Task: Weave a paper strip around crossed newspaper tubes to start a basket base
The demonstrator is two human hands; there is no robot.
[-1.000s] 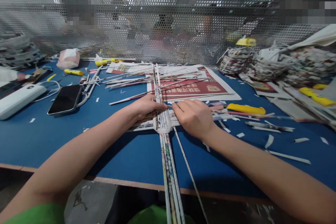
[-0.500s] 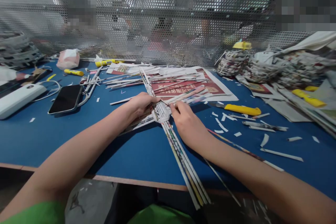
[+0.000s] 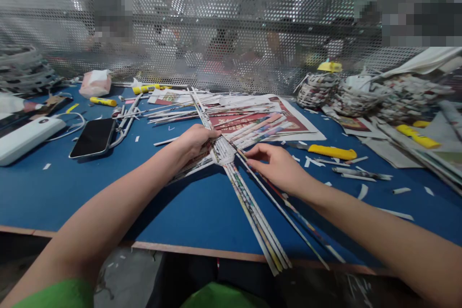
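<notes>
A cross of rolled newspaper strips (image 3: 249, 202) lies over the blue table, woven tight at its middle (image 3: 221, 150). One arm of the cross runs toward me past the table's front edge, another points away to the back. My left hand (image 3: 198, 143) is closed on the left side of the crossing, thumb pressed near its centre. Just right of the middle, my right hand (image 3: 271, 162) pinches a thin paper strip (image 3: 269, 192) that leads out of the crossing and slants down to the right. A second, darker strip runs beside it.
Loose paper tubes (image 3: 180, 114) lie on a red-printed newspaper (image 3: 296, 125) behind the hands. A yellow utility knife (image 3: 332, 152) lies among scraps at right. Paper baskets (image 3: 315, 90) stand at the back right. At left are a phone (image 3: 92, 138) and a white power bank (image 3: 31, 139).
My right hand has moved right, away from the crossing, and its strip now slants down toward the front edge. My left hand stays on the crossing.
</notes>
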